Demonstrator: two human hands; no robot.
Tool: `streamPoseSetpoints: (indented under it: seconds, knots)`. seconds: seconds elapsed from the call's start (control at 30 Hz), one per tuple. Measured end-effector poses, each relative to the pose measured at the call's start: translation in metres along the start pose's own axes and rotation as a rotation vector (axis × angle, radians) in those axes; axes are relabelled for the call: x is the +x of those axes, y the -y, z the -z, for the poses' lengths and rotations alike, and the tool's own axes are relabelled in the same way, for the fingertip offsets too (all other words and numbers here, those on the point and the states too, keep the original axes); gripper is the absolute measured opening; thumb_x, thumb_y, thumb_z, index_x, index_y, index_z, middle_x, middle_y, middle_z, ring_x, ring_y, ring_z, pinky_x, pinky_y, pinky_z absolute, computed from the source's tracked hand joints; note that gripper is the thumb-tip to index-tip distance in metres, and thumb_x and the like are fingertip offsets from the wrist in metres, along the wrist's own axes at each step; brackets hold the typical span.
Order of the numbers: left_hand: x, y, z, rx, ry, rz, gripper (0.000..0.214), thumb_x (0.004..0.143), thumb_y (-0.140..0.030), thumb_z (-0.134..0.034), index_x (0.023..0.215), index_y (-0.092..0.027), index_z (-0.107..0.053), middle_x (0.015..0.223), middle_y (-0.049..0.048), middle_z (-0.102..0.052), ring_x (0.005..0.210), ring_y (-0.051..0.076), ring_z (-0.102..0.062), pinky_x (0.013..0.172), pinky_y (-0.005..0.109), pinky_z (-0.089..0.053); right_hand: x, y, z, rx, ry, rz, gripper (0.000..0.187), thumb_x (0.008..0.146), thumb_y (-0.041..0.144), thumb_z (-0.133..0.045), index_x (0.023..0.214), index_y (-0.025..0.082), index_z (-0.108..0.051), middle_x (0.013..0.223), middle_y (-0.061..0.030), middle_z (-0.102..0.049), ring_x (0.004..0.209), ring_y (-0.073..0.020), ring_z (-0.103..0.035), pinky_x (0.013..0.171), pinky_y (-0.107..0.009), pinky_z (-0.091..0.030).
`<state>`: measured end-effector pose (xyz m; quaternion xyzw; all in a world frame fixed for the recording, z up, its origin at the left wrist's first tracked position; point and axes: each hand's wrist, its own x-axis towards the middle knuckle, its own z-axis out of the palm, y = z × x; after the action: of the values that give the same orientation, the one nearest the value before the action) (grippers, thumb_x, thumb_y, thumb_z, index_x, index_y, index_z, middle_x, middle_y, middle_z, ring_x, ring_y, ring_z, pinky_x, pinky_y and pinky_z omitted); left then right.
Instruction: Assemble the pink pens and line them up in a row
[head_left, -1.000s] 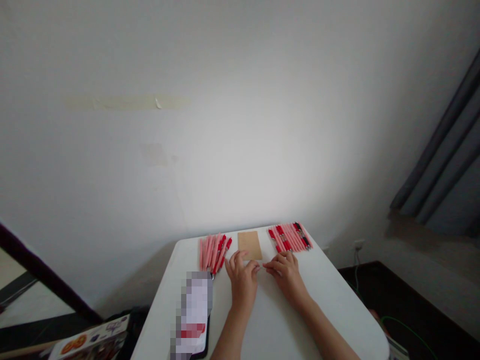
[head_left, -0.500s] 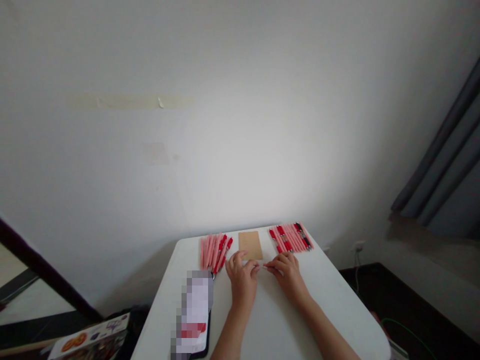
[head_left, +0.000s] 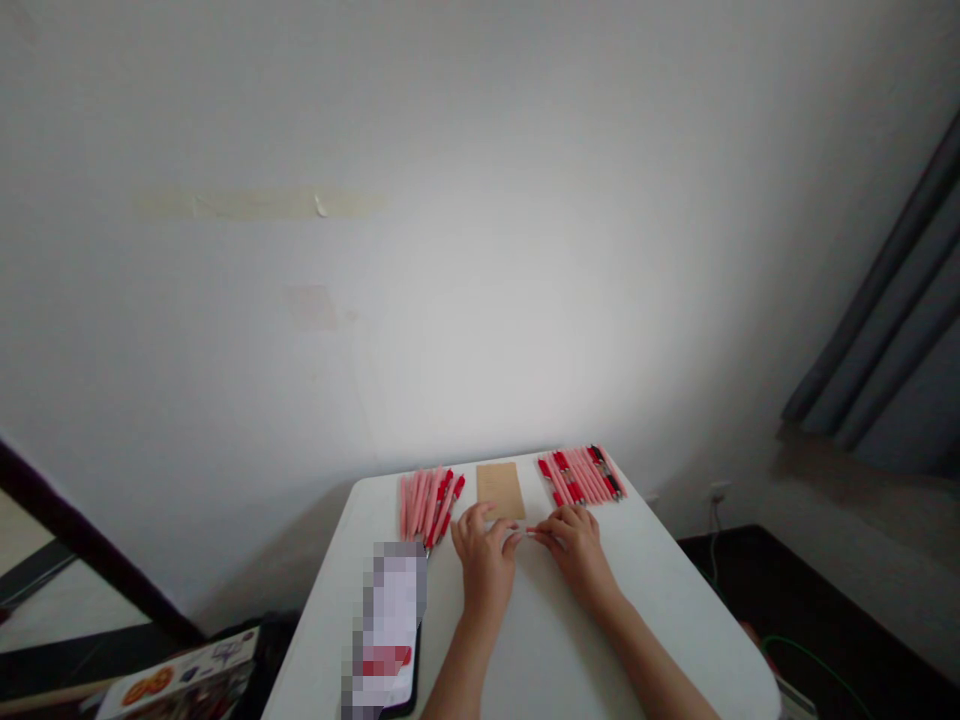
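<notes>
Over the middle of the white table [head_left: 555, 620], my left hand [head_left: 484, 560] and my right hand [head_left: 576, 550] face each other. Between their fingertips runs a slim pen [head_left: 527, 531], whitish towards the left and red towards the right. Each hand pinches one end, and the fingers cover most of it. Just beyond the left fingers lies a brown card or notebook [head_left: 500, 488]. A loose bundle of pink and red pens [head_left: 427, 505] is left of it. To the right, several pink, red and black pens [head_left: 581, 475] lie side by side.
A phone [head_left: 405, 690], partly blurred out, lies at the table's left edge. Behind the table rises a pale wall [head_left: 495, 250]. A printed box [head_left: 180, 675] is at lower left; a grey curtain [head_left: 892, 340] hangs at right, with a socket and cable [head_left: 716, 495] below.
Both hands stay almost in place, the pen still between them. Slightly more of it shows between the fingertips. The card and the other pens have not moved.
</notes>
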<state>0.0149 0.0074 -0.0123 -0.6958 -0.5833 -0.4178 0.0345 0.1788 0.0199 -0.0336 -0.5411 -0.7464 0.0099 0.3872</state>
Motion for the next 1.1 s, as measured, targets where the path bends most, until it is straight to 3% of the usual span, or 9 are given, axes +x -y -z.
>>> streamPoseSetpoints:
  seconds: [0.23,0.47,0.63,0.87,1.1]
  knots:
    - [0.001,-0.004,0.007,0.047,0.001,0.042,0.012,0.080,-0.032,-0.060,0.086,-0.028,-0.070,0.113,0.0047,-0.058,0.113,0.023,-0.046,0.101,0.050,-0.033,0.000,0.001,0.002,0.002,-0.019,-0.007,0.019,0.087,0.040,-0.057,0.083,0.027,-0.070,0.083,-0.0028,-0.063,0.087,-0.0199,-0.053,0.083,-0.035,-0.036]
    - [0.002,0.000,0.017,0.415,-0.104,0.180,0.021,0.084,-0.023,-0.050,0.097,-0.025,-0.066,0.121,0.0086,-0.054,0.121,0.029,-0.039,0.101,0.060,-0.026,0.000,-0.001,0.001,0.054,-0.041,-0.026,0.024,0.087,0.044,-0.055,0.083,0.026,-0.071,0.084,-0.0036,-0.064,0.087,-0.0207,-0.054,0.084,-0.036,-0.038]
    - [0.003,0.002,0.019,0.573,-0.095,0.251,0.029,0.088,-0.031,-0.042,0.104,-0.020,-0.064,0.119,0.0124,-0.054,0.118,0.030,-0.040,0.097,0.061,-0.031,0.000,0.000,0.003,0.054,-0.031,-0.035,0.025,0.088,0.045,-0.054,0.085,0.026,-0.071,0.084,-0.0039,-0.065,0.087,-0.0208,-0.054,0.084,-0.036,-0.038]
    - [0.001,0.002,0.017,0.621,-0.045,0.277,0.036,0.090,-0.034,-0.036,0.089,-0.016,-0.067,0.119,0.0132,-0.052,0.119,0.030,-0.039,0.096,0.060,-0.033,0.000,-0.002,0.001,0.066,-0.024,-0.046,0.024,0.088,0.044,-0.055,0.084,0.027,-0.071,0.083,-0.0030,-0.064,0.088,-0.0207,-0.054,0.084,-0.035,-0.037]
    - [0.000,0.003,0.017,0.612,-0.044,0.262,0.034,0.089,-0.034,-0.038,0.086,-0.017,-0.067,0.118,0.0119,-0.053,0.118,0.030,-0.038,0.097,0.060,-0.031,0.000,0.000,0.003,0.068,-0.022,-0.039,0.026,0.088,0.045,-0.054,0.084,0.026,-0.070,0.083,-0.0033,-0.064,0.087,-0.0204,-0.054,0.083,-0.035,-0.037]
